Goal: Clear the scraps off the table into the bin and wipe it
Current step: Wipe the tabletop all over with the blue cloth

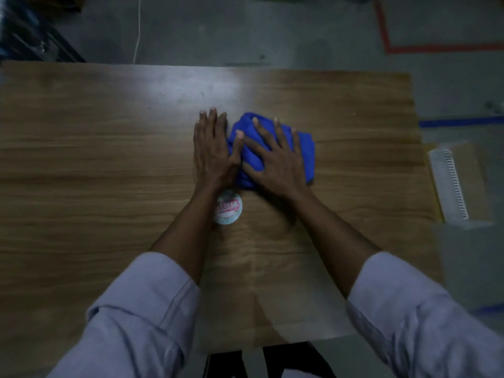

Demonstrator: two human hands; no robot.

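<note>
Both hands are flat and gripping nothing: the right hand [275,162] presses the bunched blue cloth [306,156] onto the middle of the table [95,159] to wipe, while the left hand [211,148] steadies it, thumb on the cloth. 1 round printed lid [228,211] (probably a scrap, it's blurry) sits by the left wrist. Wood-grain top, dim concrete floor [272,28], and a cardboard box [469,170] off the right edge.
</note>
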